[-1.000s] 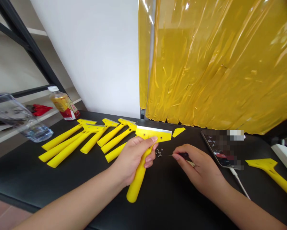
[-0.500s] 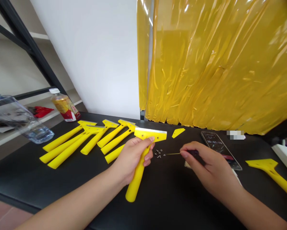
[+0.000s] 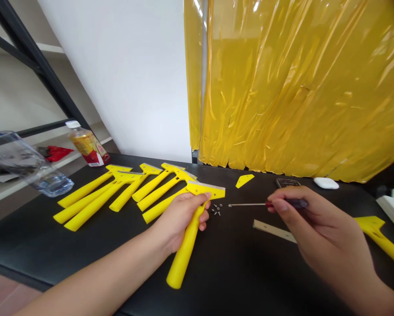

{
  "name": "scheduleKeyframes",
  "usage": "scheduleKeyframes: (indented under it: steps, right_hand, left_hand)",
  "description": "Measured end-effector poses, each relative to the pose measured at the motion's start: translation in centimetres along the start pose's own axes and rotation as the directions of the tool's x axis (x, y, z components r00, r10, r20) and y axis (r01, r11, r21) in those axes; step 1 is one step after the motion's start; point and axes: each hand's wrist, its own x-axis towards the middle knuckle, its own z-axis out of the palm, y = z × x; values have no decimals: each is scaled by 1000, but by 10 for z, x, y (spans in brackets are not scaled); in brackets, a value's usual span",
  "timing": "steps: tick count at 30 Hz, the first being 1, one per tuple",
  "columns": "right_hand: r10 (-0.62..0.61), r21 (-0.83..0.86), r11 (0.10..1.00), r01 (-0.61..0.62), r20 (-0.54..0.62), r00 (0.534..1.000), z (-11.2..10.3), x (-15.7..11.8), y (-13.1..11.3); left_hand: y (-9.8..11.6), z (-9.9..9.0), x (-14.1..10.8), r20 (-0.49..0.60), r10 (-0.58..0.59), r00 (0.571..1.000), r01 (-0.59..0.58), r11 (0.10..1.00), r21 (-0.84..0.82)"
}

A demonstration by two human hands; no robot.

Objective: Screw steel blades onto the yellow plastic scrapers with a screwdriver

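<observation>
A yellow scraper [image 3: 181,259] with a metal blade edge is gripped near its head by my left hand [image 3: 184,219], thumb pressed on the head. My right hand [image 3: 318,224] is closed around the dark handle of a screwdriver [image 3: 249,205], whose thin shaft points left. At its tip sits a small screw [image 3: 230,205]. Between the scraper head and that tip lie several loose screws and nuts [image 3: 217,210] on the black table [image 3: 236,272]. A flat metal blade strip [image 3: 272,230] with holes lies under the right hand's fingers, partly hidden.
Several yellow scrapers [image 3: 94,205] lie fanned out at left. A yellow plate piece [image 3: 245,180] lies behind the screws. A phone [image 3: 287,182], a white case [image 3: 326,183] and a yellow handle [image 3: 386,243] are at right. A drink bottle [image 3: 89,147] and a clear bottle [image 3: 39,164] stand left.
My right hand has moved right and up with the screwdriver, uncovering the blade strip and covering more of the phone. The scraper in my left hand has come slightly down and nearer.
</observation>
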Motion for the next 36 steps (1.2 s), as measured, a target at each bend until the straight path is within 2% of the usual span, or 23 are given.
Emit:
scheduleKeyframes:
  steps: [5, 10, 14, 19, 36]
  right_hand:
    - [3, 43, 999, 0, -68, 998, 4, -3, -10]
    - [-72, 58, 996, 71, 16, 997, 4, -1, 1]
    - [-121, 36, 992, 120, 10, 993, 3, -2, 8]
    - [-161, 19, 987, 161, 4, 987, 4, -1, 4]
    - [-290, -14, 956, 292, 65, 955, 4, -3, 4]
  left_hand:
    - [-7, 6, -5, 72, -113, 991, 117, 992, -52]
    - [-10, 9, -8, 135, -171, 976, 180, 982, -52]
    - [-8, 9, -9, 136, -172, 976, 182, 981, -66]
    - [-6, 10, -10, 144, -176, 974, 187, 980, -69]
    - [-8, 8, -10, 149, -168, 974, 181, 980, -81]
